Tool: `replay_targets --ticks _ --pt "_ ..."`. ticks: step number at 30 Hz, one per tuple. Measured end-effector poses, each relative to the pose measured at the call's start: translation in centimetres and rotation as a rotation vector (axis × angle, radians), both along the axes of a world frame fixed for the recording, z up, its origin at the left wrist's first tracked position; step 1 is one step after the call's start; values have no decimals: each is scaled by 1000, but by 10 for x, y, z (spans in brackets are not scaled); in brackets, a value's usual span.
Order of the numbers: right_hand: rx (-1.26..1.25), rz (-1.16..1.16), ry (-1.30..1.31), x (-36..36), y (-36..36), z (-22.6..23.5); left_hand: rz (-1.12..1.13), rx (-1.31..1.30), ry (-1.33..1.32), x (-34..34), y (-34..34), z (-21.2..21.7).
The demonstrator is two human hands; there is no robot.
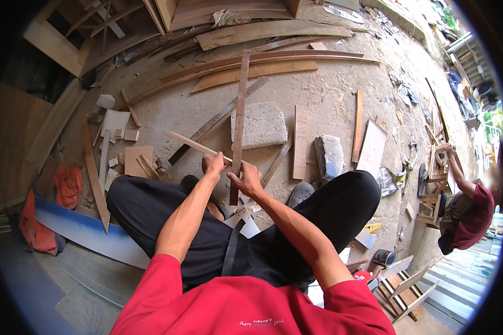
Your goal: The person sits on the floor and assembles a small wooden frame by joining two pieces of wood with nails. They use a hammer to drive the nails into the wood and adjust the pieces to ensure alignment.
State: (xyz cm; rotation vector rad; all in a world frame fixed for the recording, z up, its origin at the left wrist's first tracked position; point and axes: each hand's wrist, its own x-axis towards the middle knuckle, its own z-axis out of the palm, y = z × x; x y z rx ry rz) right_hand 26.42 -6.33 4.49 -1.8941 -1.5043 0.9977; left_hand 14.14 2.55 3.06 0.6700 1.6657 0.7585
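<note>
My left hand [213, 164] is closed around a thin, light wooden strip [191, 143], which points away to the far left. Close beside it, my right hand [249, 180] grips a long, flat brown wooden slat [241, 106] near its lower end. The slat reaches away from me over a rough pale concrete block [266, 124]. The two pieces of wood come together between my hands; whether they touch is hard to make out. Below my hands, between my legs, lies a pale notched piece [250, 224], partly hidden.
Long boards [274, 34] and strips lie across the far ground. A second concrete block [329, 157] and a flat board [299, 142] sit ahead right. Wood offcuts [138, 162] and an orange bag [67, 188] are left. Another person [468, 209] works at far right near a can [383, 257].
</note>
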Motion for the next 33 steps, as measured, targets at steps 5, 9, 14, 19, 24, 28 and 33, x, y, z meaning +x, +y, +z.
replay_targets --ticks 5,9,14,19,24,28,33 --pt "102 122 -19 7 -8 -17 -61 49 219 -13 13 -11" --pt "30 174 -67 17 -17 -13 -114 95 188 -21 21 -4" --pt "-29 191 -190 32 -29 -26 -160 114 113 -31 38 4" --pt "-178 230 -270 52 -53 -46 -243 129 86 -52 51 16" --pt "-397 304 -359 80 -80 -60 -306 116 159 -56 53 22" --pt "-538 297 -341 81 -95 -45 -293 82 113 -70 53 6" --pt "-498 272 -331 86 -108 -53 -165 85 -55 -57 50 -9"
